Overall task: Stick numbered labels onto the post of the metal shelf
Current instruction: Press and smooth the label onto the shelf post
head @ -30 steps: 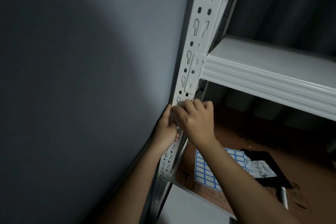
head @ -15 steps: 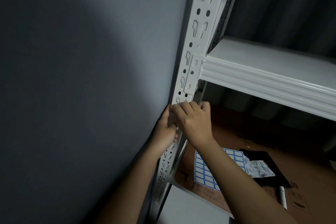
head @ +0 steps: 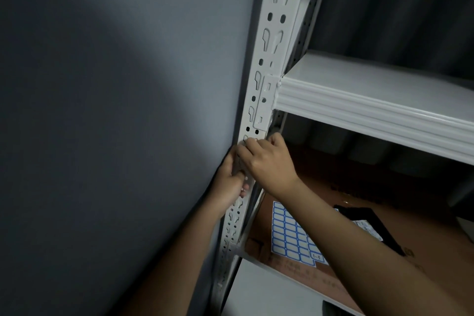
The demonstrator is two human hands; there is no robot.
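Grey wall (head: 102,110) fills everything from 7 to 11 o'clock, dim at its edges and lighter toward the middle. Against it stands the white perforated post (head: 278,41) of the metal shelf, running from 12 o'clock down to about 6 o'clock and leaning slightly left as it drops. A white shelf board (head: 372,100) meets the post at 2 o'clock and stretches out to 3 o'clock.

Just below that joint, near the centre, both hands meet on the post. The left hand (head: 230,185) wraps around the post from the wall side, its fingers curled closed around the metal edge. The right hand (head: 269,161) lies across the front face, fingers bent and pressed down onto the post; any label under them is hidden, so whether one is pinched there cannot be told.

At 5 o'clock, on a brown cardboard sheet (head: 320,187) covering the lower shelf, lies the label sheet (head: 289,233) with blue-bordered blank stickers, partly covered by the right forearm. One sticker at its lower edge reads "1-3". A black flat object (head: 369,215) rests beside it at 4 o'clock.
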